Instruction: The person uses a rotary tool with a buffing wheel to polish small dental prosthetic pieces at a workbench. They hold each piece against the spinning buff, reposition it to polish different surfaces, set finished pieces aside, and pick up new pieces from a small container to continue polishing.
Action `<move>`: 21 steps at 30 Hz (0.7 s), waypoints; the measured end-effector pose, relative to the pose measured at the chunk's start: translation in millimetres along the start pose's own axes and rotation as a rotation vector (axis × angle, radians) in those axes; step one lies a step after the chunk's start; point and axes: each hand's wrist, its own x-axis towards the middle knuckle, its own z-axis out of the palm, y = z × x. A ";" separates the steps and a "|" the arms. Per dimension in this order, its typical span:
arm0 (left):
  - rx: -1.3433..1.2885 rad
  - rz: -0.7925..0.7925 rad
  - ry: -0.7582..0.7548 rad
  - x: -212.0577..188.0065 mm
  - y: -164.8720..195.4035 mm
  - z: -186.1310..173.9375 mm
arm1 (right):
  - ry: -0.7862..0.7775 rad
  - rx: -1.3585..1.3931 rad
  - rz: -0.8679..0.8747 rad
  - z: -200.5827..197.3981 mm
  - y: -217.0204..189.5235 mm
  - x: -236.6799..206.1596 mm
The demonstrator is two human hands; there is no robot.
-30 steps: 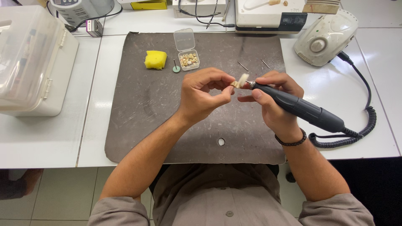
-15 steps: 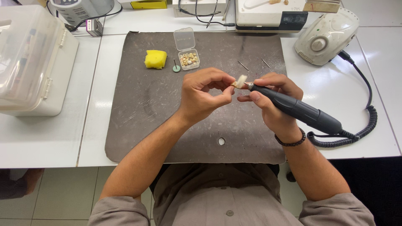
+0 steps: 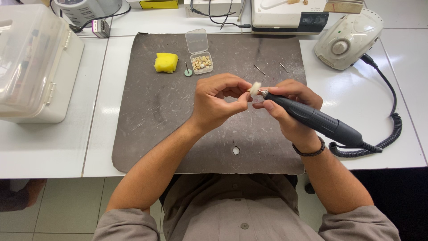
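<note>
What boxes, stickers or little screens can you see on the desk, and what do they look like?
Small clear box: top of the dark mat, lid open, pale bits inside.
Big lidded bin: far left, cloudy white plastic.
Yellow box: top edge, flat.
Dark display panel: on the white machine up top, rectangular.

Not much packaging here: a small clear plastic box [image 3: 201, 62] with its lid flipped open sits on the dark mat [image 3: 151, 111], holding pale bits. A yellow box [image 3: 158, 4] peeks in at the top edge. The white machine's dark display panel [image 3: 313, 18] sits top centre.
</note>
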 end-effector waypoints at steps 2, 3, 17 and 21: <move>0.002 0.008 -0.008 0.2 -1.3 -0.1 | 0.018 -0.034 -0.002 1.0 -0.1 -0.6; 0.005 0.013 -0.011 0.4 -1.9 0.1 | 0.028 -0.052 -0.004 1.4 -0.6 -0.9; -0.037 -0.028 0.012 -1.4 3.2 2.4 | 0.029 -0.050 -0.063 5.6 -2.9 -1.3; -0.065 -0.042 0.003 -1.8 6.1 3.0 | 0.018 -0.142 -0.079 2.0 -3.4 -2.6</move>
